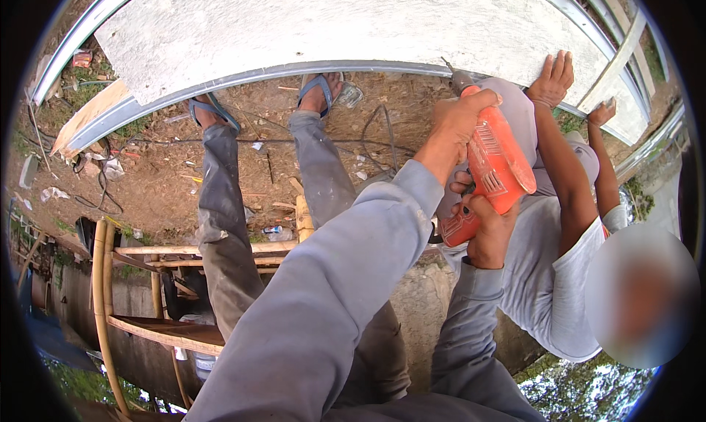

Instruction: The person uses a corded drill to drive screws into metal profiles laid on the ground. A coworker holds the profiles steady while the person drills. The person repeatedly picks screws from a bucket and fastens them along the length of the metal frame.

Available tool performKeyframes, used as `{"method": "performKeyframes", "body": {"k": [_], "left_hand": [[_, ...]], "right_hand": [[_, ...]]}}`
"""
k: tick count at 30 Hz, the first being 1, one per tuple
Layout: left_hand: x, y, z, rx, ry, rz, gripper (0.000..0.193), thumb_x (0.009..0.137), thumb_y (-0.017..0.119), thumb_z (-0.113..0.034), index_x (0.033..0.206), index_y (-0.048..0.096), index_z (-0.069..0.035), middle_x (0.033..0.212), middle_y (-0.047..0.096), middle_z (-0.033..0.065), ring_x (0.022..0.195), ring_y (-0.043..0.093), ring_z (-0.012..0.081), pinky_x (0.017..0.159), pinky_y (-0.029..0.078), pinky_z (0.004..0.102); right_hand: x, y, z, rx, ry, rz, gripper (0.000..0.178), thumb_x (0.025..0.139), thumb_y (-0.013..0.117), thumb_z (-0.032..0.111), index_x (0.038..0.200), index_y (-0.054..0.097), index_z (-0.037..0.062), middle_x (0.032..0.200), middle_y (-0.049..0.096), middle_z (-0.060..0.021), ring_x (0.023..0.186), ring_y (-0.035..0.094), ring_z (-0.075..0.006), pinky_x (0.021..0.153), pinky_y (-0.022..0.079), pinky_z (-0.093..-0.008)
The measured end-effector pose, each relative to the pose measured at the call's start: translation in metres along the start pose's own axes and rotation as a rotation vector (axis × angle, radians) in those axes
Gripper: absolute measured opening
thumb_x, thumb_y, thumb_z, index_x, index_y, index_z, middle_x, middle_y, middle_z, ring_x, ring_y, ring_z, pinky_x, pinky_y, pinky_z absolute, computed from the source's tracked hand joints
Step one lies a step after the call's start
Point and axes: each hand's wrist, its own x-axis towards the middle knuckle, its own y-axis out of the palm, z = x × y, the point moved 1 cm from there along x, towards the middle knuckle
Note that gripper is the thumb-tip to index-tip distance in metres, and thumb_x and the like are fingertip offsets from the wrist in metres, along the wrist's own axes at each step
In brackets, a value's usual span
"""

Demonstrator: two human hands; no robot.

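Observation:
An orange-red power drill (491, 157) is held at the right of the middle, its bit (446, 63) pointing away from me. The bit's tip is at the near edge of a large whitish board (309, 25); whether it touches is too small to tell. My left hand (457, 124) wraps around the front of the drill body, just behind the chuck (462, 82). Closer to me, my right hand (487, 227) grips the drill's handle, fingers curled around it. A grey metal channel (294, 70) runs along the board's near edge.
A co-worker in a grey shirt (548, 275) crouches at the right, one hand (553, 80) flat on the board, the other hand (603, 113) near its end. A dark cable (272, 140) crosses the littered dirt. At lower left stands a bamboo frame (101, 297). My sandalled feet are near the channel.

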Motion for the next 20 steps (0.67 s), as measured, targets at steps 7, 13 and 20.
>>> {"method": "performKeyframes", "body": {"k": [7, 13, 20], "left_hand": [[0.0040, -0.0076, -0.0038, -0.020, 0.001, 0.019, 0.026, 0.077, 0.081, -0.019, 0.083, 0.067, 0.002, 0.075, 0.068, 0.0125, 0.060, 0.067, 0.0212, 0.054, 0.055, 0.0366], [0.0029, -0.0055, -0.0022, -0.021, -0.003, 0.005, 0.025, 0.076, 0.081, -0.017, 0.083, 0.067, 0.003, 0.075, 0.068, 0.0132, 0.060, 0.067, 0.0219, 0.054, 0.056, 0.0368], [0.0041, -0.0047, -0.0062, -0.011, -0.010, 0.004, 0.027, 0.076, 0.080, -0.018, 0.085, 0.068, 0.005, 0.077, 0.068, 0.0142, 0.060, 0.068, 0.0223, 0.054, 0.057, 0.0372]], "right_hand": [[0.0005, 0.0082, -0.0022, -0.018, 0.008, 0.005, 0.050, 0.075, 0.056, -0.008, 0.125, 0.058, -0.0058, 0.101, 0.070, -0.0156, 0.083, 0.069, -0.0209, 0.061, 0.057, -0.0298], [0.0002, 0.0058, -0.0079, 0.008, 0.013, -0.021, 0.043, 0.075, 0.058, -0.007, 0.118, 0.061, -0.0047, 0.092, 0.068, -0.0121, 0.078, 0.068, -0.0191, 0.058, 0.055, -0.0294], [0.0053, 0.0079, -0.0032, -0.026, 0.021, 0.013, 0.055, 0.077, 0.061, -0.001, 0.132, 0.057, -0.0041, 0.107, 0.071, -0.0175, 0.087, 0.071, -0.0217, 0.061, 0.056, -0.0291]]}}
